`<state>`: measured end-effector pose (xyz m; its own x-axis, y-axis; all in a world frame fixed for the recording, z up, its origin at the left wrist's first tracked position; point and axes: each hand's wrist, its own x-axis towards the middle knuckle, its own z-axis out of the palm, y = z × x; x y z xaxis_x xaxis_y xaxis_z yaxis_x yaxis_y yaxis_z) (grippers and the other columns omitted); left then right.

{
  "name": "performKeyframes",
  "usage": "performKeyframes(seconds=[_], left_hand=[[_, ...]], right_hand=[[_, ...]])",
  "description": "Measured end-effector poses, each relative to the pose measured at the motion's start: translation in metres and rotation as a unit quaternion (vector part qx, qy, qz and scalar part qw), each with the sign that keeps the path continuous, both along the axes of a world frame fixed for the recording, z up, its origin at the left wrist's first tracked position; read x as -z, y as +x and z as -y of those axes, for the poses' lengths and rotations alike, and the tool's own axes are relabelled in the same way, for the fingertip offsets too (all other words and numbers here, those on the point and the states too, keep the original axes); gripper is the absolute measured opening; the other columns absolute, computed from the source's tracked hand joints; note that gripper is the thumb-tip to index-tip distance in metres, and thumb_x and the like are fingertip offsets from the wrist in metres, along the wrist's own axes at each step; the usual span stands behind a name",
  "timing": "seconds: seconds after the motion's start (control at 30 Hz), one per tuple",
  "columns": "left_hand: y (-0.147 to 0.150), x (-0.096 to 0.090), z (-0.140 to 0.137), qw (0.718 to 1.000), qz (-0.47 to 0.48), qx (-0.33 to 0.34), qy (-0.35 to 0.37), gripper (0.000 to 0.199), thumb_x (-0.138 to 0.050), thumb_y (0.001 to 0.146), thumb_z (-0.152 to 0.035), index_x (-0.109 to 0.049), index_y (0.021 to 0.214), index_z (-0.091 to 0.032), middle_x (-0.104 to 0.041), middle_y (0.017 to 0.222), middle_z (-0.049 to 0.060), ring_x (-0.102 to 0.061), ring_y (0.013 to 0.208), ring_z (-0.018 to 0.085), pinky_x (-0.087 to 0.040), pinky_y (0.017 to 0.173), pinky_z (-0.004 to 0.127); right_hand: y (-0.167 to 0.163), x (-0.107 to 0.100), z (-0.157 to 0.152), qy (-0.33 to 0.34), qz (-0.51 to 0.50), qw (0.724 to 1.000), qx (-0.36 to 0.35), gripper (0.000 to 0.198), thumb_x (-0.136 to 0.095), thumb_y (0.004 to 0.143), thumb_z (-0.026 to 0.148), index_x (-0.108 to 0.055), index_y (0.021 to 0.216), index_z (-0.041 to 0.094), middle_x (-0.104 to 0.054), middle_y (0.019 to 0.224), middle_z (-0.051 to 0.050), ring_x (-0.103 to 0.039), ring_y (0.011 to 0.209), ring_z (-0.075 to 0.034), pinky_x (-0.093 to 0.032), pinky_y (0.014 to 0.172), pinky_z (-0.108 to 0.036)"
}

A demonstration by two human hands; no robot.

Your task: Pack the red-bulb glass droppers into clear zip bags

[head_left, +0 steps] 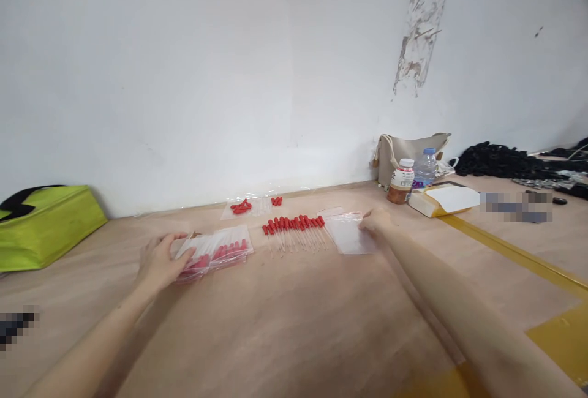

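My left hand (158,261) is at the left end of a stack of clear zip bags (225,251) holding red-bulbed droppers, its thumb and fingers curled round the edge. At the right, my right hand (377,221) pinches the edge of an unfilled clear zip bag (353,236), which lies on the table with others under it. Between the hands, a row of droppers (296,231) with red bulbs and thin clear tubes is spread side by side, bulbs toward the wall.
Behind lie loose red bulbs (241,206) with clear tubes (261,206) on plastic. A lime-green bag (52,223) stands left. Toward the right are a brown drink bottle (401,182), a water bottle (427,168), a canvas bag (386,159), an open box (443,200) and a black pile (496,160).
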<state>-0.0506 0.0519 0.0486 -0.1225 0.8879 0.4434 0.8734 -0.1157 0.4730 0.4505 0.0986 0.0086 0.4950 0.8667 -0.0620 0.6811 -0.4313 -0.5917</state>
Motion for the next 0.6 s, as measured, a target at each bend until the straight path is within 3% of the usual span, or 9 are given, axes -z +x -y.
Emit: performKeyframes(seconds=[0.17, 0.27, 0.33, 0.4, 0.5, 0.6], left_hand=[[0.026, 0.014, 0.008, 0.993, -0.060, 0.052, 0.090, 0.030, -0.055, 0.071, -0.039, -0.059, 0.095, -0.021, -0.047, 0.105, 0.007, -0.041, 0.106, 0.029, -0.037, 0.086, 0.041], [0.049, 0.023, 0.021, 0.982, -0.079, 0.096, 0.139, 0.022, -0.053, 0.075, -0.037, -0.060, 0.090, -0.022, -0.047, 0.105, 0.006, -0.043, 0.106, 0.027, -0.034, 0.091, 0.041], [0.065, 0.029, 0.034, 0.959, -0.103, 0.179, 0.195, 0.017, -0.051, 0.079, -0.030, -0.060, 0.090, -0.021, -0.048, 0.107, 0.008, -0.043, 0.105, 0.027, -0.034, 0.090, 0.043], [0.078, 0.035, 0.049, 0.944, -0.124, 0.232, 0.197, 0.013, -0.051, 0.080, -0.026, -0.060, 0.089, -0.023, -0.049, 0.108, 0.006, -0.046, 0.103, 0.025, -0.035, 0.090, 0.041], [0.091, 0.042, 0.066, 0.918, -0.150, 0.321, 0.180, 0.013, -0.048, 0.082, -0.018, -0.060, 0.088, -0.021, -0.047, 0.111, 0.008, -0.043, 0.107, 0.025, -0.035, 0.090, 0.041], [0.093, 0.044, 0.071, 0.910, -0.151, 0.353, 0.158, 0.015, -0.046, 0.083, -0.015, -0.059, 0.088, -0.020, -0.047, 0.109, 0.009, -0.041, 0.108, 0.025, -0.037, 0.087, 0.040]], right_hand=[[0.003, 0.008, 0.004, 0.022, 0.001, 1.000, -0.001, 0.010, -0.062, 0.062, 0.019, -0.063, 0.071, 0.015, -0.064, 0.070, -0.008, -0.061, 0.065, -0.018, -0.044, 0.054, -0.024], [0.001, 0.012, 0.001, 0.028, 0.010, 1.000, -0.002, 0.031, -0.067, 0.059, 0.033, -0.062, 0.083, 0.014, -0.065, 0.078, -0.009, -0.062, 0.071, -0.020, -0.045, 0.057, -0.025], [-0.001, 0.015, -0.001, 0.029, 0.017, 0.999, -0.003, 0.046, -0.071, 0.052, 0.039, -0.060, 0.089, 0.013, -0.065, 0.084, -0.010, -0.061, 0.075, -0.021, -0.045, 0.057, -0.025], [-0.004, 0.016, -0.003, 0.026, 0.023, 0.999, -0.002, 0.050, -0.073, 0.049, 0.040, -0.059, 0.089, 0.014, -0.065, 0.085, -0.010, -0.062, 0.074, -0.021, -0.045, 0.056, -0.025], [-0.007, 0.016, 0.000, 0.029, 0.037, 0.999, 0.002, 0.039, -0.070, 0.054, 0.036, -0.059, 0.086, 0.016, -0.065, 0.083, -0.008, -0.062, 0.074, -0.020, -0.045, 0.057, -0.024], [-0.011, 0.011, 0.007, 0.048, 0.069, 0.996, 0.008, 0.032, -0.064, 0.061, 0.032, -0.058, 0.090, 0.018, -0.063, 0.090, -0.008, -0.060, 0.085, -0.022, -0.045, 0.065, -0.029]])
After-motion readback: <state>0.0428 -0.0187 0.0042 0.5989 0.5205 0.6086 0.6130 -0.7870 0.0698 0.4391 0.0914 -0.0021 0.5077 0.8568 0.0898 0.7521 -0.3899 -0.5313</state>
